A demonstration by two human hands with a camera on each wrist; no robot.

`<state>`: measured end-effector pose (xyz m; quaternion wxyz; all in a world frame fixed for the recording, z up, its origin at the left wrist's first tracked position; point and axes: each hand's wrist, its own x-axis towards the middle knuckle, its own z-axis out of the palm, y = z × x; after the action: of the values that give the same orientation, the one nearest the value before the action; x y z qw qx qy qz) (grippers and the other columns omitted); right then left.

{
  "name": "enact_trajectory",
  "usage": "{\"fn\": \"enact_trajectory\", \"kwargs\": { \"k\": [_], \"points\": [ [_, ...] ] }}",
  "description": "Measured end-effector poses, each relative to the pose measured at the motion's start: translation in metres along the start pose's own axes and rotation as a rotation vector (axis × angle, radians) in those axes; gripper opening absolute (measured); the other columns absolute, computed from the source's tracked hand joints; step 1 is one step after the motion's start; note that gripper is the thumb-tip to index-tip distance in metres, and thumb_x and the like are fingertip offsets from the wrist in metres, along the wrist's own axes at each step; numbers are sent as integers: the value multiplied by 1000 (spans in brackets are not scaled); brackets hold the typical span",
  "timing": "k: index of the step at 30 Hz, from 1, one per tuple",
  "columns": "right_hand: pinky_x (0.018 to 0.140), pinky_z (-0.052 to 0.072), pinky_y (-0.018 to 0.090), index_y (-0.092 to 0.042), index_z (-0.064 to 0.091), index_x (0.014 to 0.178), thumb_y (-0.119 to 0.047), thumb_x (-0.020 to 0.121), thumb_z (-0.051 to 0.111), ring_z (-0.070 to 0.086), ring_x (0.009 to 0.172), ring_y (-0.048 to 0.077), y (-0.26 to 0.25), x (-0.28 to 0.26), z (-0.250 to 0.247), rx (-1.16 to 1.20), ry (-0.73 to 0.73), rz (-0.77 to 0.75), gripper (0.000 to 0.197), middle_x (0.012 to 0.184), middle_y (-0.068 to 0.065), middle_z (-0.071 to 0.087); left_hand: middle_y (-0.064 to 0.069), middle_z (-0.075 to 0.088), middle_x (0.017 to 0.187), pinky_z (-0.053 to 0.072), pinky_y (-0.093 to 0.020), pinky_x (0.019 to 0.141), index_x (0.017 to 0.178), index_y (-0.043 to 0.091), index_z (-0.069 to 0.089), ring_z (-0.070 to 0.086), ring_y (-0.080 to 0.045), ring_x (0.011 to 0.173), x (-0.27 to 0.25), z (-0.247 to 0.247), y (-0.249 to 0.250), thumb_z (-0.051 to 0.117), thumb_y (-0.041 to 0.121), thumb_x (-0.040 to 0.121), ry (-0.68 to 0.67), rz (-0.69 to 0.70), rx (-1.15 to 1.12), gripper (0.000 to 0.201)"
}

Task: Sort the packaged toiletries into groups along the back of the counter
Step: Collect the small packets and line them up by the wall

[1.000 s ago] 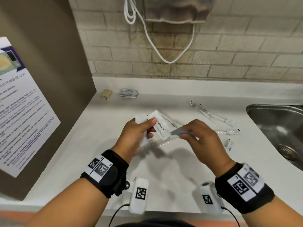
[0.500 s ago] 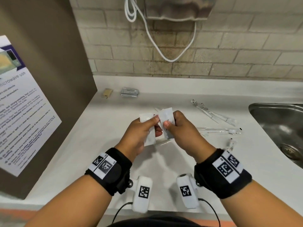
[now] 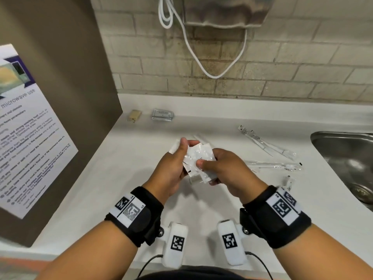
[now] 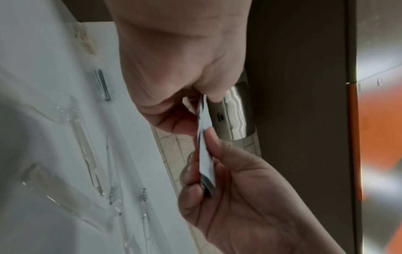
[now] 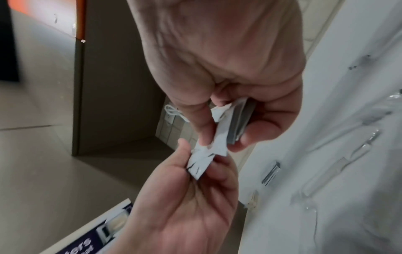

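Both hands meet over the middle of the white counter [image 3: 125, 178] and hold a small bunch of white sachets [image 3: 198, 158]. My left hand [image 3: 181, 156] pinches them from the left with its thumb on top. From the right, my right hand [image 3: 204, 168] grips them, thumb on the front sachet. The left wrist view shows the sachets [image 4: 204, 146] edge-on between the left hand [image 4: 200, 98] and the right hand's fingers [image 4: 217, 146]. In the right wrist view the right hand [image 5: 219, 134] holds a stack of sachets [image 5: 240, 120], while the left hand [image 5: 195, 165] pinches one sachet's end.
A tan packet [image 3: 134, 115] and a stack of silvery packets [image 3: 162, 114] lie at the back left. Clear-wrapped toothbrushes [image 3: 266, 145] [image 3: 274, 165] and a small clear packet [image 3: 288, 179] lie right of my hands. A steel sink [image 3: 343, 158] is at the right, a brown panel with a poster [image 3: 30, 128] at the left.
My right hand swung in from the right with a sachet and joined it to those in my left hand. Both hands now hold the bunch together.
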<state>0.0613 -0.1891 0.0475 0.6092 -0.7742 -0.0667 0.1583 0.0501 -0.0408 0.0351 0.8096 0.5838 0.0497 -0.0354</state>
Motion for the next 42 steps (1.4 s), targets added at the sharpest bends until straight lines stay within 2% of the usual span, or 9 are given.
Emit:
{"fn": "enact_trajectory", "kwargs": {
  "k": [6,11,15,19,23,28,32,37,42],
  "points": [
    [48,45,23,-19,64,87,-14,86,67,56,56,13,-18,11,-37,-198,117,-132,6,69,-1,63,-3,71,89,54,-25,65,104,12,67,68,-17,77,-2,-5,0,54,11,95,-98,-57,110,17],
    [57,46,29,-21,57,92,-22,99,47,57,68,16,-29,17,-44,72,248,-190,12,81,0,61,-9,70,89,55,-27,63,100,9,67,67,-21,76,2,7,0,62,9,90,-30,45,28,11],
    [56,42,28,-13,57,106,-22,101,44,60,65,16,-13,13,-30,392,66,-53,16,83,3,65,-12,71,94,54,-33,71,103,8,68,67,-26,82,7,11,-1,66,9,87,15,105,4,17],
    [60,43,27,-17,60,104,-21,100,47,63,73,18,-7,15,-22,366,74,-59,14,86,2,68,-7,68,79,52,-30,65,99,12,61,64,-20,69,5,24,-10,58,28,95,34,112,79,18],
    [62,49,29,-18,59,100,-16,100,45,62,74,15,-15,11,-44,496,66,-108,15,82,-2,67,5,35,42,21,-18,37,75,16,50,29,-7,31,11,9,-5,35,65,91,30,-105,-472,54],
    [58,56,29,-11,62,103,-13,92,56,64,66,15,-20,-3,-49,477,-90,-114,13,77,3,65,6,37,39,26,-21,42,71,16,55,36,-8,34,14,-6,-6,23,82,80,-254,-148,-716,74],
    [68,50,34,-9,61,118,-18,89,55,67,83,23,-24,-12,-29,367,-320,-137,31,93,8,72,3,36,40,37,-27,57,74,15,54,41,-14,41,11,7,1,22,90,71,-211,-168,-669,82],
    [69,46,33,-11,57,124,-20,94,53,65,94,27,-30,-12,-21,207,-266,-197,32,112,11,71,-3,42,46,43,-44,91,85,10,50,56,-25,66,0,17,13,51,54,78,-159,-135,-642,45],
    [61,45,26,-26,64,113,-23,96,48,61,84,16,-31,-14,-15,191,-198,-166,24,104,-1,69,-9,62,81,50,-34,75,102,10,62,61,-26,80,2,21,12,35,18,88,43,5,-459,31]
  ]
}}
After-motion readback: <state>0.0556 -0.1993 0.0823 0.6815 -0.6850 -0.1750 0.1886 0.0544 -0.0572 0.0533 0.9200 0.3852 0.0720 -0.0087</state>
